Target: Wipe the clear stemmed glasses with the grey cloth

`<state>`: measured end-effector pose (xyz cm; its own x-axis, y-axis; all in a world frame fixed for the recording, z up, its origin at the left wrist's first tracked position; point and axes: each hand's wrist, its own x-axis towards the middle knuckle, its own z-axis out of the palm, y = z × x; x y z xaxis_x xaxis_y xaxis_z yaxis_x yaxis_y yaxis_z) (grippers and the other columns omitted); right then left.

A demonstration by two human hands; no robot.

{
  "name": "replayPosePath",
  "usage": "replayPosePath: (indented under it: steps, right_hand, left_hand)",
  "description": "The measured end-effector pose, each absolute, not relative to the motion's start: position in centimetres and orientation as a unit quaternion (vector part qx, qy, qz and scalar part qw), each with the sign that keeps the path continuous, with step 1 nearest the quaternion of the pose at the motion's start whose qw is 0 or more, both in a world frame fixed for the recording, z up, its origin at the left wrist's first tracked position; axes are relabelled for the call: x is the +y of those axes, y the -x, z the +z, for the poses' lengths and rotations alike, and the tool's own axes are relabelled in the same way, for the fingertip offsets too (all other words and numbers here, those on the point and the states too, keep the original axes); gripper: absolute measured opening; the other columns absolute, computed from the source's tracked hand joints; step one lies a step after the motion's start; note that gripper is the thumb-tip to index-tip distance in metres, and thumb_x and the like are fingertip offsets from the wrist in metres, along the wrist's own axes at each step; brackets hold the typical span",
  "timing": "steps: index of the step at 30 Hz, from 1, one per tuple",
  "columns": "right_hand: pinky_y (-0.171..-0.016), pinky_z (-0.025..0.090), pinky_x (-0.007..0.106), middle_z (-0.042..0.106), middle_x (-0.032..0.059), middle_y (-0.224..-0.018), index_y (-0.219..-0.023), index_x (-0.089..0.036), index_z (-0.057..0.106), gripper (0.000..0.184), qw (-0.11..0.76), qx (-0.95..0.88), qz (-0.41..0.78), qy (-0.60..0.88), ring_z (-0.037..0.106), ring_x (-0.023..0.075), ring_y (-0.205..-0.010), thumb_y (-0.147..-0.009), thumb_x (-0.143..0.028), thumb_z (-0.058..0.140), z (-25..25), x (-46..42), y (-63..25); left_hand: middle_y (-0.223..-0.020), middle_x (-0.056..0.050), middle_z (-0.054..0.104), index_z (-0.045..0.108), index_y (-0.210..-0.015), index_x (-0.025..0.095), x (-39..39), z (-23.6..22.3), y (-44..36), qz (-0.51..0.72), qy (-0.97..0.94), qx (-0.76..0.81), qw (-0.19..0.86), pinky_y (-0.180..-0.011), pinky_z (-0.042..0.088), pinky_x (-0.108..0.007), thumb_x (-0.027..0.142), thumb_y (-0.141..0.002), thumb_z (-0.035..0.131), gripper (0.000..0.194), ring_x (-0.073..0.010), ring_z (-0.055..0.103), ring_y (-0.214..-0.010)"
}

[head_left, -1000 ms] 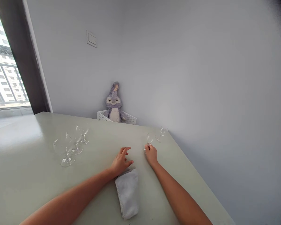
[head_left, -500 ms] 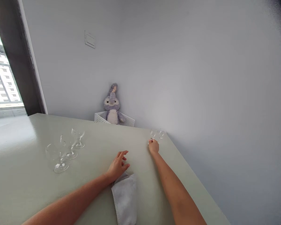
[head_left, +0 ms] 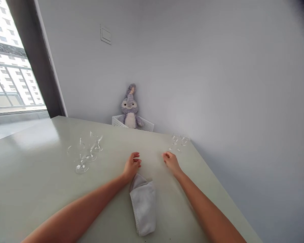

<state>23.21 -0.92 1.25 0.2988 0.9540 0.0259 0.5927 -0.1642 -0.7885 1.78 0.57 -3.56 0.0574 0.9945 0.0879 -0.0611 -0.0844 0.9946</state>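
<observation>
My left hand (head_left: 132, 166) hovers or rests just beyond the folded grey cloth (head_left: 144, 206), its fingers loosely bent and apart, holding nothing. My right hand (head_left: 171, 161) is in front of two small stemmed glasses at the far right corner: one glass (head_left: 175, 139) and, beside it, another glass (head_left: 184, 140). No contact with them shows. Its fingers are loosely curled and slightly blurred, with nothing visible in them. Over on the left, three larger clear stemmed glasses stand upright in a slanting row: a near glass (head_left: 81, 163), a middle glass (head_left: 91, 156) and a far glass (head_left: 98, 145).
The pale, glossy table (head_left: 40, 189) meets a wall along its right and back. Behind its far edge, a purple plush rabbit (head_left: 130, 109) sits in a white perforated basket (head_left: 148, 126). A light switch (head_left: 106, 34) is on the wall, and a window (head_left: 12, 67) is at far left.
My right hand has let go of a small glass at the far right and drawn back from it. The camera view has turned slightly left and down, while my left hand stays near the cloth.
</observation>
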Motion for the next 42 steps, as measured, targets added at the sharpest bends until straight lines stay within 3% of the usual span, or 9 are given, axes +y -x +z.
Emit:
replayPosePath:
  steps: [3, 7, 10, 16, 21, 26, 30, 34, 42]
  right_hand:
    - [-0.052, 0.039, 0.022, 0.062, -0.0021, -0.062, -0.101, -0.022, 0.063, 0.034, 0.227, -0.700, 0.432, 0.521, 0.054, 0.0132, -0.055, -0.072, -0.038, 0.058, 2.4, -5.8, -20.3]
    - [-0.054, 0.036, 0.023, 0.059, -0.0048, -0.055, -0.103, -0.026, 0.062, 0.037, 0.108, -0.753, 0.470, 0.447, 0.053, 0.0138, -0.054, -0.066, -0.033, 0.065, 2.7, -9.2, -18.1]
    - [-0.050, 0.035, 0.022, 0.058, -0.0027, -0.056, -0.080, -0.021, 0.063, 0.017, 0.160, -0.710, 0.508, 0.461, 0.048, 0.0115, -0.050, -0.073, -0.035, 0.057, 2.1, -8.9, -17.9]
    - [-0.046, 0.030, 0.022, 0.049, -0.0022, -0.055, -0.063, -0.018, 0.049, 0.037, 0.355, -0.619, 0.522, 0.466, 0.042, 0.0101, -0.048, -0.080, -0.051, 0.044, 1.3, -7.1, -20.0]
    - [-0.046, 0.023, 0.022, 0.029, -0.0062, -0.051, -0.051, -0.019, 0.033, 0.041, 0.458, -0.575, 0.437, 0.519, 0.028, 0.0077, -0.047, -0.076, -0.046, 0.052, 0.6, -5.9, -21.6]
    - [-0.048, 0.030, 0.021, 0.045, -0.0057, -0.058, -0.072, -0.020, 0.050, 0.021, 0.413, -0.572, 0.451, 0.547, 0.041, 0.0096, -0.052, -0.066, -0.033, 0.064, 0.5, -5.6, -23.2]
    - [-0.055, 0.040, 0.026, 0.061, 0.0003, -0.072, -0.114, -0.020, 0.047, 0.051, 0.336, -0.540, 0.523, 0.568, 0.056, 0.0156, -0.062, -0.070, -0.040, 0.061, 0.4, -5.4, -24.2]
    - [-0.067, 0.043, 0.030, 0.065, 0.0061, -0.085, -0.101, -0.015, 0.058, 0.044, 0.342, -0.525, 0.527, 0.574, 0.060, 0.0192, -0.077, -0.071, -0.047, 0.059, -0.1, -5.0, -24.3]
    - [-0.056, 0.040, 0.025, 0.064, 0.0021, -0.074, -0.083, -0.015, 0.062, 0.030, 0.321, -0.552, 0.565, 0.522, 0.057, 0.0153, -0.062, -0.063, -0.037, 0.068, 0.2, -5.4, -24.0]
  left_hand:
    - [-0.101, -0.008, 0.052, 0.048, -0.099, 0.019, 1.0, -3.1, -1.1, 0.553, -0.487, 0.470, 0.486, -0.061, 0.050, -0.027, 0.019, -0.071, 0.051, 0.028, -0.0128, 0.055, -0.077]
    - [-0.099, -0.005, 0.051, 0.043, -0.105, 0.022, 1.7, -2.7, 0.1, 0.599, -0.447, 0.496, 0.443, -0.063, 0.048, -0.025, 0.020, -0.073, 0.049, 0.032, -0.0114, 0.054, -0.078]
    - [-0.100, -0.004, 0.050, 0.038, -0.113, 0.025, 2.3, -2.3, 1.2, 0.642, -0.395, 0.517, 0.406, -0.064, 0.047, -0.024, 0.022, -0.074, 0.049, 0.040, -0.0105, 0.053, -0.076]
    - [-0.115, -0.005, 0.048, 0.028, -0.126, 0.030, 3.6, -1.7, 3.7, 0.703, -0.264, 0.544, 0.374, -0.071, 0.047, -0.024, 0.024, -0.074, 0.052, 0.057, -0.0100, 0.055, -0.077]
    - [-0.123, -0.004, 0.043, 0.018, -0.132, 0.035, 4.6, -1.6, 5.4, 0.718, -0.218, 0.546, 0.372, -0.072, 0.048, -0.024, 0.025, -0.074, 0.054, 0.069, -0.0069, 0.057, -0.070]
    - [-0.119, -0.005, 0.045, 0.003, -0.134, 0.037, 6.1, -2.0, 6.1, 0.738, -0.191, 0.510, 0.399, -0.070, 0.050, -0.021, 0.023, -0.074, 0.056, 0.081, -0.0069, 0.060, -0.077]
    - [-0.110, -0.003, 0.050, -0.009, -0.134, 0.037, 7.1, -2.4, 6.7, 0.749, -0.178, 0.470, 0.432, -0.072, 0.051, -0.021, 0.020, -0.075, 0.056, 0.089, -0.0081, 0.062, -0.080]
    - [-0.103, -0.002, 0.053, -0.010, -0.133, 0.039, 7.7, -2.2, 7.4, 0.758, -0.164, 0.438, 0.455, -0.072, 0.052, -0.023, 0.018, -0.075, 0.055, 0.089, -0.0098, 0.063, -0.081]
    - [-0.117, -0.002, 0.044, 0.024, -0.120, 0.035, 7.6, -1.7, 7.7, 0.771, -0.146, 0.399, 0.475, -0.077, 0.050, -0.022, 0.010, -0.076, 0.048, 0.056, -0.0090, 0.062, -0.087]
